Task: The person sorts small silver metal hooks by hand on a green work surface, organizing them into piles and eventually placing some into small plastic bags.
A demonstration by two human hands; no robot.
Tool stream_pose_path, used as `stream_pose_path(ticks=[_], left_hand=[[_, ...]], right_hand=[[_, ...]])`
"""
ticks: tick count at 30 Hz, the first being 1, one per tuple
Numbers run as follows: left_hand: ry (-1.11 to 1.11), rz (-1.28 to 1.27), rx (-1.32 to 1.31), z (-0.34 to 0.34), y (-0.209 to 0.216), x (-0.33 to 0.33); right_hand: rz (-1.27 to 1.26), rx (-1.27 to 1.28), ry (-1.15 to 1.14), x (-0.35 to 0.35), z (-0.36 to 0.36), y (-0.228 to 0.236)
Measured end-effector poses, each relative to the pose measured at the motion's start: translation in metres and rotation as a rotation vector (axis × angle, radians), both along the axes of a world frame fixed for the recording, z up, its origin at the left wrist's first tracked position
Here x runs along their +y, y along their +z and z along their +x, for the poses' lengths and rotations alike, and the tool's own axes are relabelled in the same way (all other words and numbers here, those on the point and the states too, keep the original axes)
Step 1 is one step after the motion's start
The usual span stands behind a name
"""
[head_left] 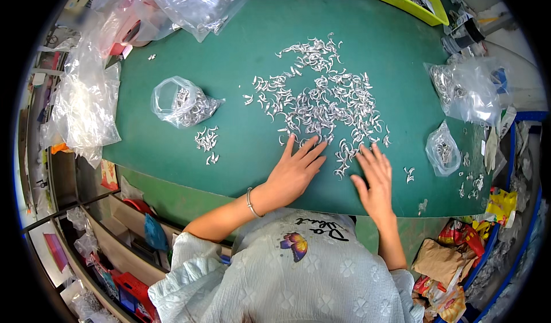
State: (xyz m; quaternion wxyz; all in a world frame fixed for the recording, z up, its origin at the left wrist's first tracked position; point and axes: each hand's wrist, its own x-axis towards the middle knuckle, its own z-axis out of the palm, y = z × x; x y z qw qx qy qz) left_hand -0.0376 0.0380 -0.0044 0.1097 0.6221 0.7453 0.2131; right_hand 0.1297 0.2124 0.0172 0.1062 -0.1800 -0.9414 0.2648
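Many small curved silver metal pieces (321, 102) lie spread over the middle of a green table (201, 47). My left hand (294, 171) rests palm down at the near edge of this spread, fingers apart, its fingertips touching the closest pieces. To its right, my right hand (374, 176) also lies flat and open, thumb out, beside a small cluster of pieces (344, 156). Neither hand grips anything. On the left, a clear plastic bag (183, 102) holds more silver pieces, with a small loose pile (206, 139) just in front of it.
A yellow-green tray (412, 3) of metal parts stands at the far right. Clear bags of parts, one large (468, 90) and one small (443, 150), lie at the right edge. Plastic bags (86, 105) heap along the left. Shelves (115, 231) stand lower left.
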Motion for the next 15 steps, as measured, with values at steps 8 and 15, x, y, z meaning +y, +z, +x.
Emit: stream_pose_path(ticks=[8, 15], left_hand=[[0.200, 0.078, -0.070, -0.003, 0.007, 0.009], [0.129, -0.024, 0.077, -0.001, -0.002, 0.019]], right_hand=[[-0.017, -0.009, -0.079, 0.000, -0.016, -0.007], [0.052, -0.141, 0.266, -0.016, -0.034, -0.005]])
